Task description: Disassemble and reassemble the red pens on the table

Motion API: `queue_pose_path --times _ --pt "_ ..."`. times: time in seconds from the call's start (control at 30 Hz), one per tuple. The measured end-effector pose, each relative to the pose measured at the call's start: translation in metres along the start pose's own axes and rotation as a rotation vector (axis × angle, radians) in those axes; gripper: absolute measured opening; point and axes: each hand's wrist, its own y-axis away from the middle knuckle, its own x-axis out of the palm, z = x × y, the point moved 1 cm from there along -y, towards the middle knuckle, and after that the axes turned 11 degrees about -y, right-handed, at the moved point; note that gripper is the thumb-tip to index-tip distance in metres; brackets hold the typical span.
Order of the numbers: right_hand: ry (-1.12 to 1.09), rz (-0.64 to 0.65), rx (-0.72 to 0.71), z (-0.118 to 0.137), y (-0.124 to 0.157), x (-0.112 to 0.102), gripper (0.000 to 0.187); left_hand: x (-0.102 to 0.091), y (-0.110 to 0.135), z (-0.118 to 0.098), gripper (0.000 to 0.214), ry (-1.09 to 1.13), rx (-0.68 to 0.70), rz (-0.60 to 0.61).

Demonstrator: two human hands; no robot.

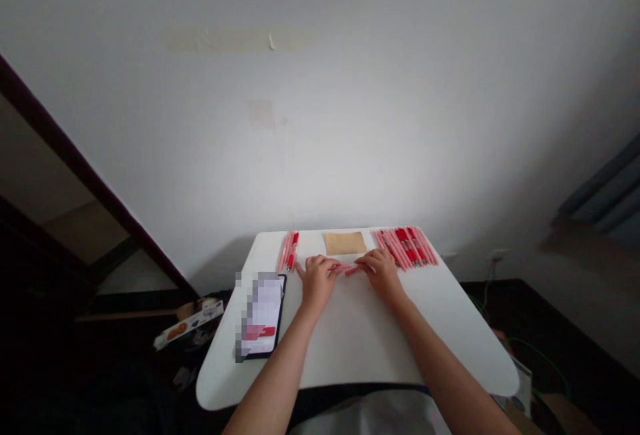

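Over the far half of the white table, my left hand pinches a slim pink pen piece between thumb and fingers. My right hand grips a short red pen piece, its end pointing toward the left hand. The two pieces are close together; whether they touch I cannot tell. A row of several pink and red pens lies just beyond my right hand. Beyond my left hand lie a few more pens, pink and red, side by side.
A brown paper rectangle lies at the table's far edge, between the pen groups. A phone with a lit screen rests at the left. The white wall rises right behind the table. Boxes and clutter are on the floor to the left.
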Motion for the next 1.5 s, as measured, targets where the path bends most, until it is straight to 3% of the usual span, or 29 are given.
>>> queue_pose_path --times 0.5,0.87,1.23,1.5 --pt "-0.208 -0.006 0.007 0.009 0.000 0.000 0.015 0.000 0.000 0.001 0.015 0.010 0.061 -0.064" --pt "-0.215 -0.010 0.037 0.004 -0.001 -0.002 0.015 -0.004 0.001 -0.001 0.015 0.023 0.061 -0.082" --pt "-0.194 -0.066 0.188 -0.010 0.000 -0.007 0.027 -0.009 0.000 0.000 0.019 0.044 -0.012 -0.122" --pt "-0.027 0.053 0.035 -0.011 0.003 -0.001 0.017 -0.011 0.000 0.001 0.013 0.030 -0.091 -0.111"
